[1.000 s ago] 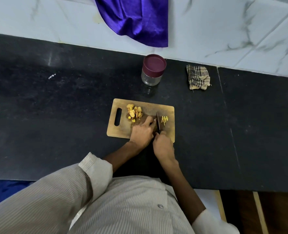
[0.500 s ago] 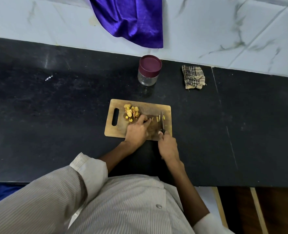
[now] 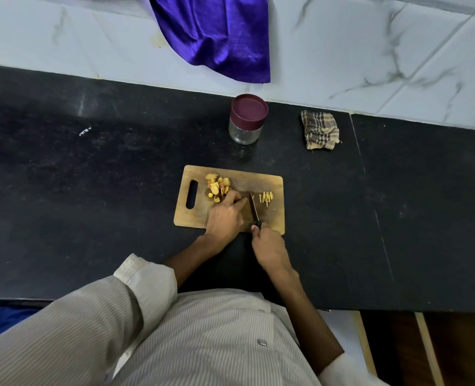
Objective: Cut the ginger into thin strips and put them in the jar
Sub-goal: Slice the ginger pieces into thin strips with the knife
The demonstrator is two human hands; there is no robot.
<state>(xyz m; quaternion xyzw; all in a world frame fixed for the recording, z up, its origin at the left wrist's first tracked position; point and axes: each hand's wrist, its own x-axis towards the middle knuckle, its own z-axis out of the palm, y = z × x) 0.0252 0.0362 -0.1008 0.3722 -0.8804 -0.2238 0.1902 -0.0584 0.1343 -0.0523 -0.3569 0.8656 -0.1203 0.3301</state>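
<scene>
Ginger (image 3: 218,187) is lying piled on the board (image 3: 271,218), strips (image 3: 267,196) beside the knife (image 3: 254,208).
We are pinching a slice under our left hand (image 3: 225,215), fingers curled near the blade; our right hand (image 3: 269,246) is gripping the handle. A slip could nick a fingertip. The jar (image 3: 247,119) is standing lidded.

left hand (image 3: 225,215) lies palm down, fingers bent, fingertips pressing forward; right hand (image 3: 268,243) is curled in a grip just beside it, forearms converging.
</scene>
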